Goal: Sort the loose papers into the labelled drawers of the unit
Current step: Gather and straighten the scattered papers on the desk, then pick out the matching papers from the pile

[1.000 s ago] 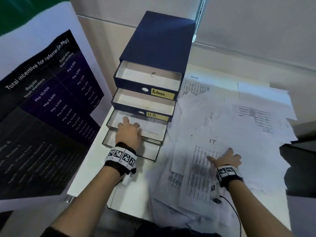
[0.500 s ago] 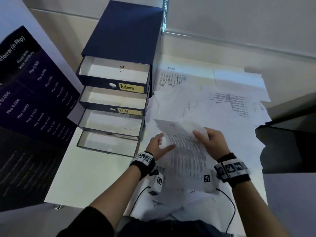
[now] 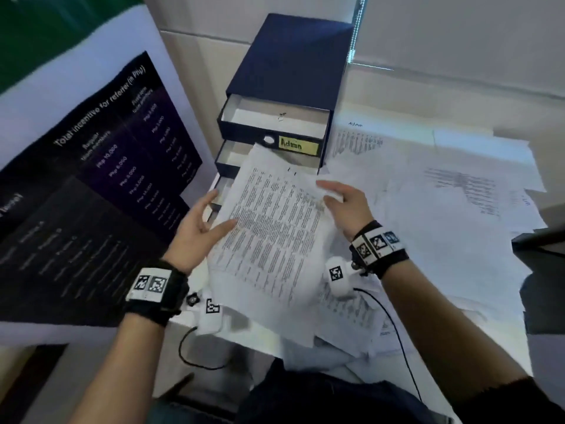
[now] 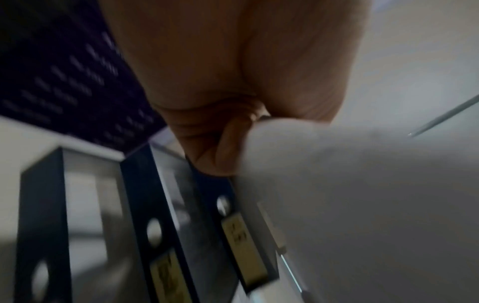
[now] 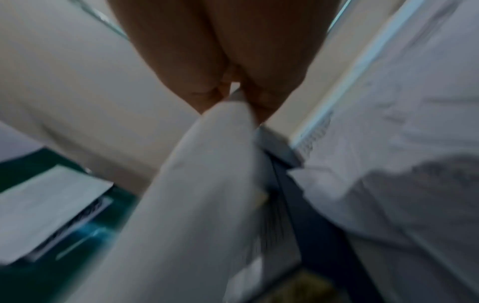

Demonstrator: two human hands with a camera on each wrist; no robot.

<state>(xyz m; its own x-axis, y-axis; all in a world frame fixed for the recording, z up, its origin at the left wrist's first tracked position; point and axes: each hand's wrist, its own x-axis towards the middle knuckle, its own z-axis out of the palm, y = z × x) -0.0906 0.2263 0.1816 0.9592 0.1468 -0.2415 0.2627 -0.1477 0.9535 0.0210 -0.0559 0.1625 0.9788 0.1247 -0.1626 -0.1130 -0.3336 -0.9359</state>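
Observation:
A dark blue drawer unit point(image 3: 290, 71) stands at the back of the table with several drawers pulled out. The top one carries a yellow "Admin" label point(image 3: 298, 145). A printed sheet point(image 3: 269, 228) hangs tilted in front of the lower drawers and hides them. My left hand point(image 3: 218, 211) pinches its left edge, thumb on top. My right hand point(image 3: 330, 194) grips its upper right edge. The left wrist view shows the left hand point(image 4: 233, 102) on the sheet point(image 4: 362, 205) beside the labelled drawer fronts point(image 4: 140, 194). In the right wrist view the right hand point(image 5: 233, 61) pinches the sheet point(image 5: 194, 184).
Loose printed papers point(image 3: 443, 209) cover the right half of the white table point(image 3: 412, 117). A large dark poster board point(image 3: 91, 179) leans close on the left of the unit. A dark object point(image 3: 544, 243) sits at the table's right edge. The wall is right behind the unit.
My left hand left the third drawer and joined the right hand on a sheet from the pile. Both hands have lifted it and carried it left, in front of the drawers.

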